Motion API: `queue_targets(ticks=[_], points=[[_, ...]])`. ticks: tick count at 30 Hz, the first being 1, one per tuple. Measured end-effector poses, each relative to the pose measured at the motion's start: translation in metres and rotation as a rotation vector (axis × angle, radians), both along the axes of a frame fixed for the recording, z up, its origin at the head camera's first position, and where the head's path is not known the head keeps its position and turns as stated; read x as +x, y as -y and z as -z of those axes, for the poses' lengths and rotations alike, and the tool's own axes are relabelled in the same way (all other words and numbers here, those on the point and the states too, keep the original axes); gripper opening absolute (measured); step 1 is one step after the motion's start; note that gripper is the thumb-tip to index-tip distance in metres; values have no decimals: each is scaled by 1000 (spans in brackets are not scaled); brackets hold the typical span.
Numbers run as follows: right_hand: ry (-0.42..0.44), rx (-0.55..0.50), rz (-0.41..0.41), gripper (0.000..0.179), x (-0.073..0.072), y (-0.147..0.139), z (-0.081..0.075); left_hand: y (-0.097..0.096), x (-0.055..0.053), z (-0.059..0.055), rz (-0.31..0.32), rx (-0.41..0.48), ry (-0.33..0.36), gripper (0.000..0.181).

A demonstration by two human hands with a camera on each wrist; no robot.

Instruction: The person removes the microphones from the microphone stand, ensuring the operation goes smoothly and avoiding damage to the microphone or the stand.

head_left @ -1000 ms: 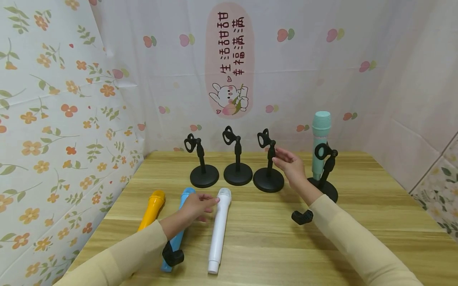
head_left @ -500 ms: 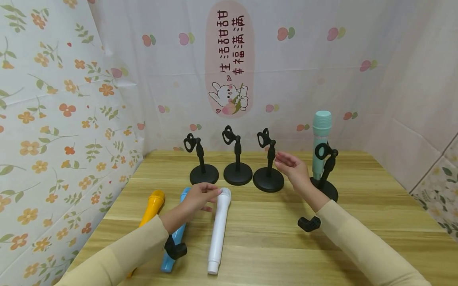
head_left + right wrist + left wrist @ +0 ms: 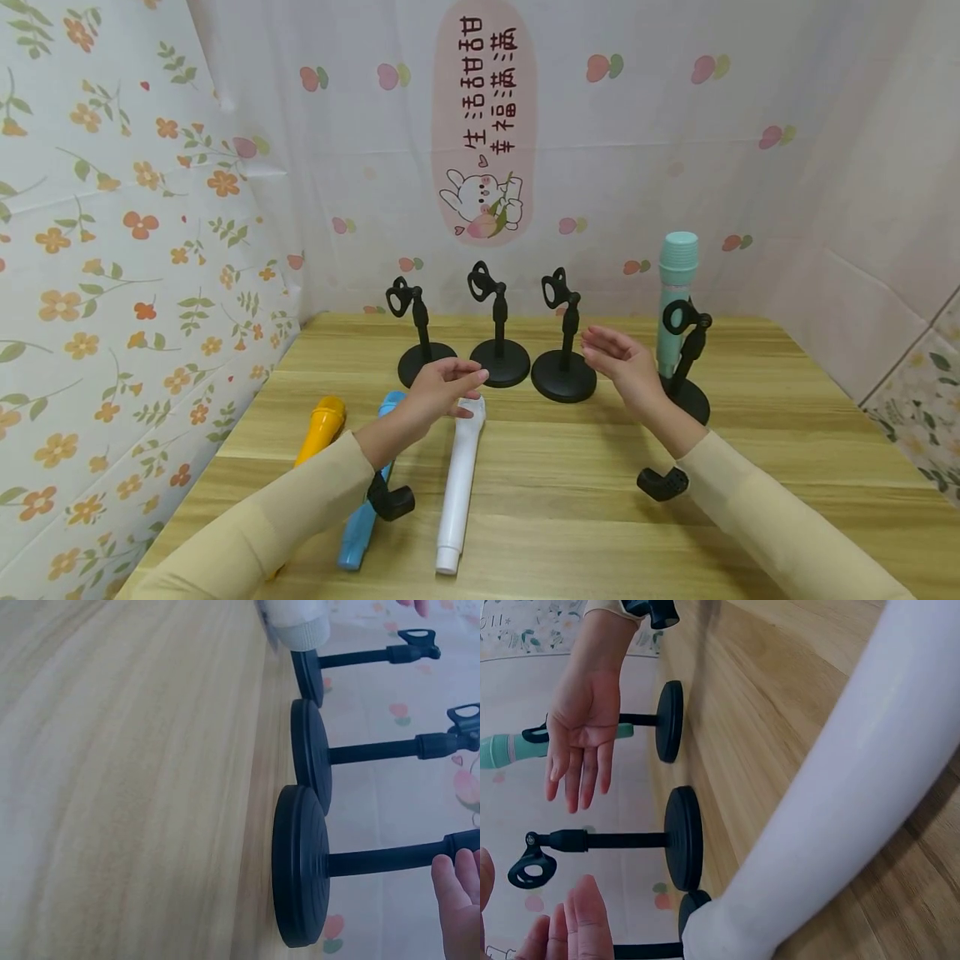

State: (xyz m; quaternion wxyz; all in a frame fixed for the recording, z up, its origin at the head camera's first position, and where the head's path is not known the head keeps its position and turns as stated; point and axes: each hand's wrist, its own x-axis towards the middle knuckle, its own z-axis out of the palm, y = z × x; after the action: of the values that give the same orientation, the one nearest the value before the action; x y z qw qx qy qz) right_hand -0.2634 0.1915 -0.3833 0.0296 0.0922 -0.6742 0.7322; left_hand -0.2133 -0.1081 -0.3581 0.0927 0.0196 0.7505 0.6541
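Right hand point(image 3: 460, 904) hung beside a black stand point(image 3: 360, 861)
Farther from it stood two more stands point(image 3: 375, 752) — and a white microphone point(image 3: 296, 619).

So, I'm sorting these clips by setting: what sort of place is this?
Probably a small indoor staging booth: a wood-grain table with printed hangings behind and to the left, and black microphone stands lined up towards its back edge.
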Motion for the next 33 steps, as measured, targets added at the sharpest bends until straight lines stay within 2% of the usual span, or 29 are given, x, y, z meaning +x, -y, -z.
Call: queue_targets(ticks=[7,11,19,24,33], points=[[-16,60,-18,51,10,-5,1,-16,-5,-2,73,6,-71,36],[-8,99,-7,51,18,-8,-1,-25,-9,-3,105,16,-90,38],[-53,137,11,49,36,-17,-6,-42,-13,-8,129,44,-108,39],[-75,118,14,45,44,-22,-8,-48,-15,-12,159,63,-116,38],[-126,-2,-6,36,53,-37,-4,-63,-22,-18,165,91,-146,39]])
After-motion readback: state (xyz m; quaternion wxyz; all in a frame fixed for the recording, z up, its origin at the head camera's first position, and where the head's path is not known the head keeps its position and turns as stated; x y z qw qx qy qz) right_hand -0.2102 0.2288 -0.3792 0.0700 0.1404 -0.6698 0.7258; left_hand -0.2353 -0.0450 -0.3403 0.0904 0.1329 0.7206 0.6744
